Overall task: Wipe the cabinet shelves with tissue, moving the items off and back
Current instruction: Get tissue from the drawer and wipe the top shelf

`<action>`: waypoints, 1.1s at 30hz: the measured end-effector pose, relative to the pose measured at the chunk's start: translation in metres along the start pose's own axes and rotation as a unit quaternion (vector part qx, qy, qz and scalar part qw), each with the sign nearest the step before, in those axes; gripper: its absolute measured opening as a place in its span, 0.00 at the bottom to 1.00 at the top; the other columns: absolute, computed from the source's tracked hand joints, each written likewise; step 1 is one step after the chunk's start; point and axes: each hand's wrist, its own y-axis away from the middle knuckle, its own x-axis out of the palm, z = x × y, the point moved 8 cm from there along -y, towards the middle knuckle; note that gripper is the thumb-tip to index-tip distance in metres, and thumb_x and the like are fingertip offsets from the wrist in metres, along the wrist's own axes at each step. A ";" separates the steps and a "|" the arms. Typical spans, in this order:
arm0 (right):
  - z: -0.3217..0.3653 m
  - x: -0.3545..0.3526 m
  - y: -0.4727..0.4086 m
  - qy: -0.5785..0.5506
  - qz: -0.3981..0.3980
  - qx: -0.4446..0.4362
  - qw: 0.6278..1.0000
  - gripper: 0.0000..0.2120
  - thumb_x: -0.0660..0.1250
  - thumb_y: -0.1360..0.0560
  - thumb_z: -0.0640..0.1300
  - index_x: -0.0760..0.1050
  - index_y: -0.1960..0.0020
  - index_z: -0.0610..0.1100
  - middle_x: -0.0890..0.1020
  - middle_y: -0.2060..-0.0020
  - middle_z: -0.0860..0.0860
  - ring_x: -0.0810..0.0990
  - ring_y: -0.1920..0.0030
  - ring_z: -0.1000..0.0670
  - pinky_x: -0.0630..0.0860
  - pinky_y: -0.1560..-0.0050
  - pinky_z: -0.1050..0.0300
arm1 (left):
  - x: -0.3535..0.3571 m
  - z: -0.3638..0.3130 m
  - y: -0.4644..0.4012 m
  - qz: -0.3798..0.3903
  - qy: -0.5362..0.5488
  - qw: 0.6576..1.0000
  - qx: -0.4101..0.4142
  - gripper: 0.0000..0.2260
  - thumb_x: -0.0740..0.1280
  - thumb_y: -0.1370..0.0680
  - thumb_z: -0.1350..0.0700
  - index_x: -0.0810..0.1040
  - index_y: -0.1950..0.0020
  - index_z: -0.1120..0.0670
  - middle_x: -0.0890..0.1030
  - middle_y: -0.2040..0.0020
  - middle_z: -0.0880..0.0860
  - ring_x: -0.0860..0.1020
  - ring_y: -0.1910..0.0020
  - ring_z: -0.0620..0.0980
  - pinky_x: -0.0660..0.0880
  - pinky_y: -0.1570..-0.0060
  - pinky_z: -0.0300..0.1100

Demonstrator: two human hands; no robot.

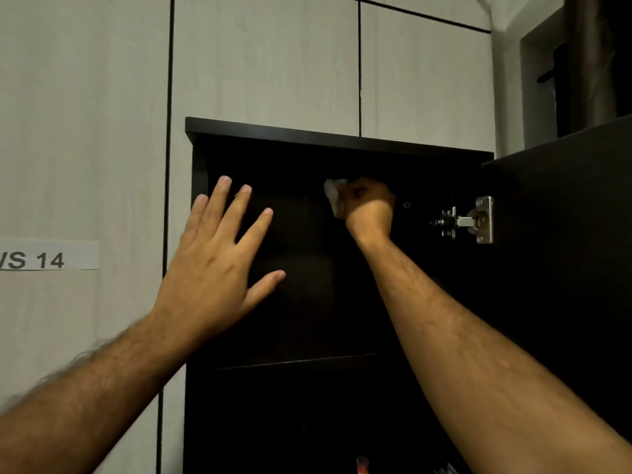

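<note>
Cabinet (307, 319): dark, door (561, 268) swung open at right edge.
Left hand (219, 254): fingers (222, 200) spread straight, near left edge.
Right hand (367, 205): fingers curled, gripping tissue.
Tissue (334, 195): white, crumpled, inside top compartment.
Hinge (468, 220): metal, on door.

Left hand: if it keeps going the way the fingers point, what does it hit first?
Probably the cabinet, near its upper left corner: the left hand is open, fingers aimed up and slightly right into the dark top compartment. Depth is unclear in that darkness.
</note>
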 end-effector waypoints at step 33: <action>0.012 -0.007 0.028 0.170 0.054 -0.143 0.973 0.06 0.69 0.27 0.37 0.83 0.52 0.41 0.84 0.52 0.46 0.81 0.51 0.50 0.69 0.55 0.71 | 0.000 0.011 0.002 -0.008 -0.019 1.000 -0.002 0.32 0.60 0.24 0.39 0.65 0.25 0.56 0.58 0.22 0.62 0.46 0.21 0.60 0.50 0.24 0.59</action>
